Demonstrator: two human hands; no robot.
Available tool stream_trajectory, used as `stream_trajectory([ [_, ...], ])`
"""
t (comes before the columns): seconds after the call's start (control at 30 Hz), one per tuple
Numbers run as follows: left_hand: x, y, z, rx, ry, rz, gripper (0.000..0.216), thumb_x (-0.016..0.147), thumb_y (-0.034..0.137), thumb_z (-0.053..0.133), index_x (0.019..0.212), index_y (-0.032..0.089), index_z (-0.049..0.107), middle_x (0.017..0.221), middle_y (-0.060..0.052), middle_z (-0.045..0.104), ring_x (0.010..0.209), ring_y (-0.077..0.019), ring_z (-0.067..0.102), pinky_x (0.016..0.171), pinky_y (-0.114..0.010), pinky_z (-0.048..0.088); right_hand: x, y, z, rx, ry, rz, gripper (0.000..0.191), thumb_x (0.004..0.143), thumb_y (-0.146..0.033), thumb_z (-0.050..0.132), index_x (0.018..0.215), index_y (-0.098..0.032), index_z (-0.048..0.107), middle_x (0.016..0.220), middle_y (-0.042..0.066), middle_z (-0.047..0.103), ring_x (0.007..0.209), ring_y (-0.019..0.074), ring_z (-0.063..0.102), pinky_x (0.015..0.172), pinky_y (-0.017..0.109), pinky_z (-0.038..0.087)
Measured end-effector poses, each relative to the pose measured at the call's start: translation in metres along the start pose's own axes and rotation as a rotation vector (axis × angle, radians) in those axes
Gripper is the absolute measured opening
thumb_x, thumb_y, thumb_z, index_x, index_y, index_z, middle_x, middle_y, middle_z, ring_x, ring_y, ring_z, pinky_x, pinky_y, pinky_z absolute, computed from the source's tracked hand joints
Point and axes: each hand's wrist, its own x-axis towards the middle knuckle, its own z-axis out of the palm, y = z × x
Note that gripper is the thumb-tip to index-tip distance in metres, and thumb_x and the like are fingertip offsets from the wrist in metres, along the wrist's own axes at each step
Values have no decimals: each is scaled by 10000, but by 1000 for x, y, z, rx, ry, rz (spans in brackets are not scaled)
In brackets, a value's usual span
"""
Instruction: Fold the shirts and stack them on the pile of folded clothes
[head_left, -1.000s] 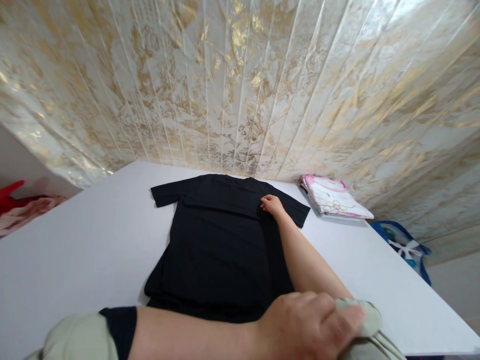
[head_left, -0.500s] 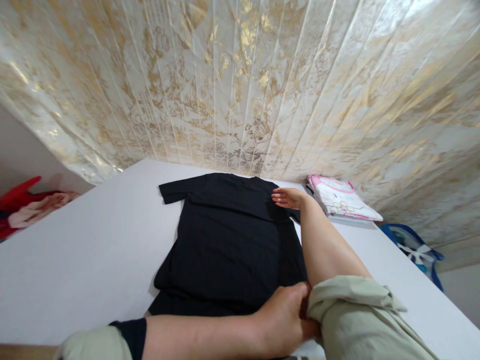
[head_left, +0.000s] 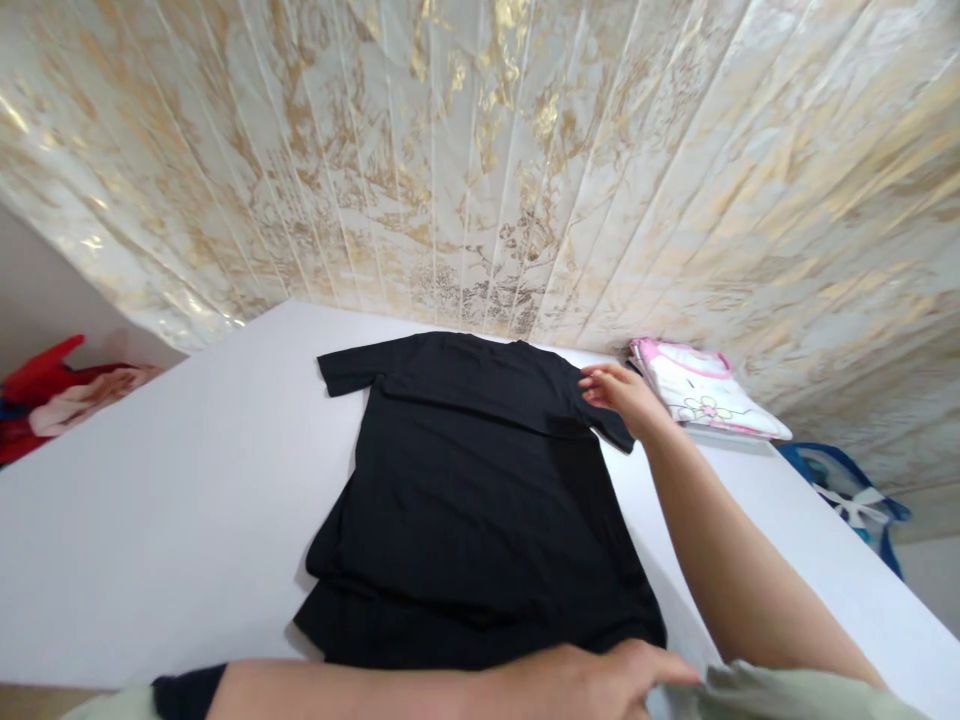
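A black T-shirt (head_left: 472, 500) lies flat on the white table (head_left: 150, 500), its collar toward the wall. My right hand (head_left: 619, 395) reaches across to the shirt's right sleeve, with the fingers closed on the edge of the sleeve. My left hand (head_left: 600, 682) is at the bottom of the view, just below the shirt's hem. Its fingers rest on the pale green rolled-up sleeve (head_left: 772, 690) of my right arm, and their grip is partly cut off by the frame.
A folded white and pink garment (head_left: 709, 395) lies at the table's far right by the gold-patterned wall (head_left: 480, 150). A blue bag (head_left: 847, 490) stands beyond the right edge. Red and pink clothes (head_left: 52, 395) are piled at the far left.
My right hand has moved right from the shirt's shoulder to its right sleeve. My left hand has slid right along the hem while staying on my right sleeve. The view has shifted slightly.
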Motion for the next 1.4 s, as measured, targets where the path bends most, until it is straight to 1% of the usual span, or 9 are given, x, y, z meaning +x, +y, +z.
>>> stream_trajectory([
  [0.2, -91, 8, -74, 368, 529, -183, 181, 844, 270, 534, 989, 231, 635, 947, -5, 663, 860, -163, 604, 799, -260, 445, -111, 53, 10, -578, -199, -304, 264, 874, -296, 478, 1077, -237, 636, 1070, 75, 631, 920, 203, 630, 807, 353, 519],
  [0.33, -123, -21, -73, 640, 486, -316, 317, 670, 195, 669, 979, 258, 626, 1088, -15, 616, 987, -217, 557, 856, -291, 425, -163, 74, 2, -674, -146, -361, 243, 911, -315, 457, 1088, -320, 623, 1125, 88, 604, 1078, 244, 588, 937, 422, 483],
  [0.5, -120, -33, -61, 769, 505, -256, 126, 815, 146, 463, 771, 224, 552, 902, -15, 630, 811, -165, 560, 725, -242, 406, -183, 75, 0, -714, -101, -375, 168, 927, -340, 428, 905, -313, 591, 964, 90, 619, 920, 248, 617, 804, 412, 517],
  [0.63, -119, -24, -65, 714, 428, -367, 102, 798, 141, 446, 771, 228, 492, 689, 39, 586, 615, -131, 527, 582, -226, 375, -178, 58, -2, -850, -215, -283, 285, 943, -389, 393, 714, -277, 521, 779, 47, 595, 714, 207, 615, 644, 340, 494],
  [0.7, -120, -21, -68, 756, 456, -357, 100, 776, 183, 514, 852, 241, 545, 834, 18, 641, 748, -161, 578, 678, -245, 422, -172, 48, -1, -900, -258, -244, 286, 945, -384, 391, 719, -272, 528, 764, 29, 596, 684, 191, 615, 606, 315, 479],
  [0.87, -116, -21, -69, 911, 569, -334, 315, 673, 106, 565, 944, 257, 623, 1077, -28, 641, 978, -231, 569, 860, -322, 431, -156, 39, 19, -855, -230, -373, 247, 913, -270, 434, 1096, -284, 599, 1071, 72, 613, 969, 207, 624, 815, 334, 496],
  [1.07, -126, -10, -80, 718, 302, -446, 115, 738, 154, 534, 780, 226, 614, 843, 12, 657, 752, -158, 600, 637, -237, 404, -155, 24, 25, -876, -495, -243, 180, 909, -271, 451, 830, -265, 613, 836, 9, 635, 722, 149, 614, 628, 250, 443],
  [1.2, -112, -3, -130, 800, 498, -304, 162, 869, 295, 483, 861, 226, 630, 860, -6, 636, 782, -164, 603, 694, -256, 420, -123, 7, 25, -869, -441, -287, 201, 918, -276, 452, 936, -260, 651, 893, 1, 665, 785, 144, 625, 679, 244, 431],
  [1.4, -24, -10, -253, 1179, 959, -222, 293, 953, 277, 381, 1085, 184, 625, 1170, -94, 619, 1098, -226, 578, 951, -343, 428, -25, 11, 73, -977, -138, -381, 365, 952, -303, 445, 1266, -183, 587, 1265, 113, 583, 1163, 210, 547, 963, 302, 407],
])
